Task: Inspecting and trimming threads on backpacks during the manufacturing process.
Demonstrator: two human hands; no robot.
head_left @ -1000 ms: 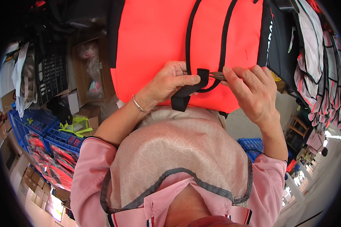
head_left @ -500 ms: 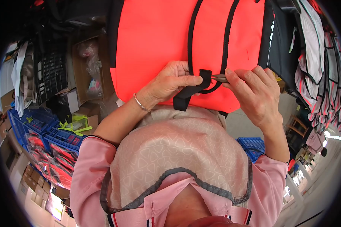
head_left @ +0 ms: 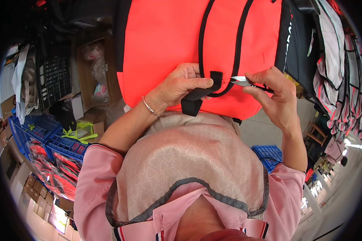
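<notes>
A bright orange-red backpack (head_left: 161,44) with black edging lies in front of me, its near edge against my apron. On it is a long orange panel (head_left: 221,36) bordered in black, with a black webbing strap (head_left: 194,100) at its near end. My left hand (head_left: 185,83) pinches that webbing between thumb and fingers. In my right hand (head_left: 275,90) is a pair of small thread snips (head_left: 241,81), blades pointing left. The blades look slightly parted and sit just right of the webbing, over the panel's black edge. My fingers hide part of the handles.
Blue crates (head_left: 32,128) and bagged red goods (head_left: 52,168) are at left, below a black crate (head_left: 54,74) and a cardboard box (head_left: 96,72). Another blue crate (head_left: 267,154) stands on the floor at right. Pale pieces with black edging (head_left: 335,72) hang at far right.
My right hand has drawn the snips a little to the right, away from the webbing, and the blades now show more. My left hand keeps its pinch, with the webbing slightly shifted.
</notes>
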